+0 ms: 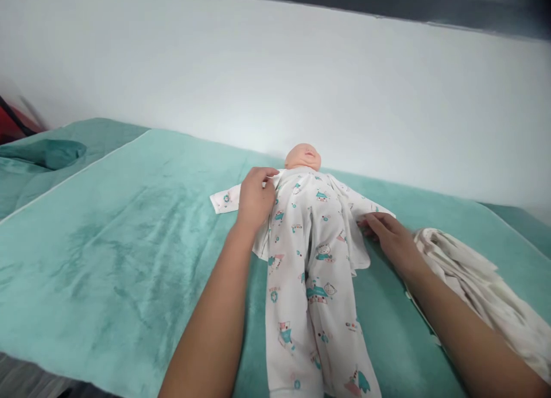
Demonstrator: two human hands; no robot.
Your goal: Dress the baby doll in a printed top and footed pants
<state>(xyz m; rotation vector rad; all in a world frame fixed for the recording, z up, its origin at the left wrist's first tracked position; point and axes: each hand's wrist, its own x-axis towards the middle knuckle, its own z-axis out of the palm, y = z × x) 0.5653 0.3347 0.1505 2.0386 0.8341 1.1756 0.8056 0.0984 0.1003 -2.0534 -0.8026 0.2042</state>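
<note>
A baby doll point(303, 156) lies on its back on a teal blanket point(120, 231), its head toward the wall. It wears white printed trousers point(310, 283) pulled up to the chest and a white printed top point(225, 200) spread out beneath it. My left hand point(255, 198) rests on the doll's left shoulder, fingers curled on the top's cloth near the neck. My right hand point(390, 236) lies on the top's other side, fingers pinching its edge.
A crumpled cream cloth point(477, 283) lies on the blanket to the right, under my right forearm. A folded teal cloth point(47, 154) sits at the far left. A white wall point(275, 76) runs behind the bed. The blanket's front edge is at the lower left.
</note>
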